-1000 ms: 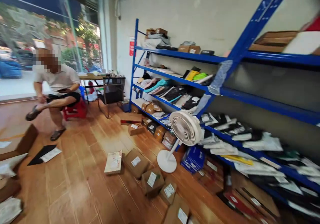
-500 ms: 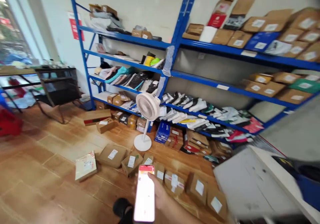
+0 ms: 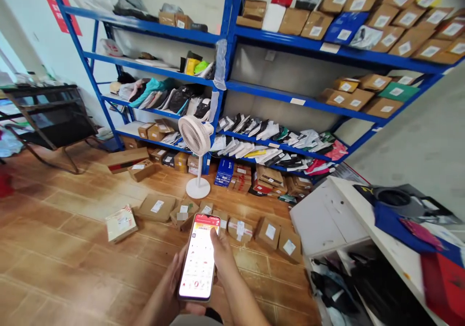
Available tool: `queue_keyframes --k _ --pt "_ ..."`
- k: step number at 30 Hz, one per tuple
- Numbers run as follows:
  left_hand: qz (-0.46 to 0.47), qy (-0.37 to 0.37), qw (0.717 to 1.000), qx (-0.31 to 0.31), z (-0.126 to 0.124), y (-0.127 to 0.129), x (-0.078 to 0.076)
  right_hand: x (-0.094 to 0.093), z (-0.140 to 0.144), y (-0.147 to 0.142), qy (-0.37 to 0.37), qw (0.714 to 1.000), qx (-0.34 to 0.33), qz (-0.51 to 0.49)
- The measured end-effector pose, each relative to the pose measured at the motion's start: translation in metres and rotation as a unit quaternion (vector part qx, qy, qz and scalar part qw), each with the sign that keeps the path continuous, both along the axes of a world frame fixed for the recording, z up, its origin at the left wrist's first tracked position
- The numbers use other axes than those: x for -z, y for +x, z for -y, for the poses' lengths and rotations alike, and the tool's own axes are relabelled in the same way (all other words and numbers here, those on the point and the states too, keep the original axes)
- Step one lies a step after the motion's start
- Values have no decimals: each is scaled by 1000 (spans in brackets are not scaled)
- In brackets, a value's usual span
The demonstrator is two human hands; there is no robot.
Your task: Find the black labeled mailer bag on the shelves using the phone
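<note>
**Phone in both hands above the parcel floor**

While my left hand [image 3: 170, 287] cradles the phone [image 3: 199, 258] from below, fingers curled around its edge, my right hand [image 3: 221, 253] rests along its right side, thumb on the lit screen. Beyond it cardboard parcels [image 3: 269, 231] lie on the wooden floor [image 3: 65, 248], near a white fan [image 3: 196, 139] and blue shelves [image 3: 225, 86].

Left hand [image 3: 170, 287] joined right hand [image 3: 221, 253], apparently cradling phone [image 3: 199, 257].
</note>
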State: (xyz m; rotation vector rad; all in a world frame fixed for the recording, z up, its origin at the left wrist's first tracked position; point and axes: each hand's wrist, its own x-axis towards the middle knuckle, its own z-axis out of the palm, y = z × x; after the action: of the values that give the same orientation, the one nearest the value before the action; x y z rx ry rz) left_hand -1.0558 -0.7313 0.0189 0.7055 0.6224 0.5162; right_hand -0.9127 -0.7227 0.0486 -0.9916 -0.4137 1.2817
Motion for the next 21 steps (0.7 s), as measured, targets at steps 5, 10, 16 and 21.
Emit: queue_keyframes --k 5,10,16,21 --pt "-5 -26 999 -41 22 38 -15 -4 30 35 43 995 16 93" --pt "19 -32 998 -47 41 75 -12 -7 58 72 17 995 17 94" --pt "-11 -39 999 -22 60 109 -4 -8 92 110 -15 994 2 105" --pt "-31 -60 996 -53 80 136 -7 5 105 127 -45 992 38 109"
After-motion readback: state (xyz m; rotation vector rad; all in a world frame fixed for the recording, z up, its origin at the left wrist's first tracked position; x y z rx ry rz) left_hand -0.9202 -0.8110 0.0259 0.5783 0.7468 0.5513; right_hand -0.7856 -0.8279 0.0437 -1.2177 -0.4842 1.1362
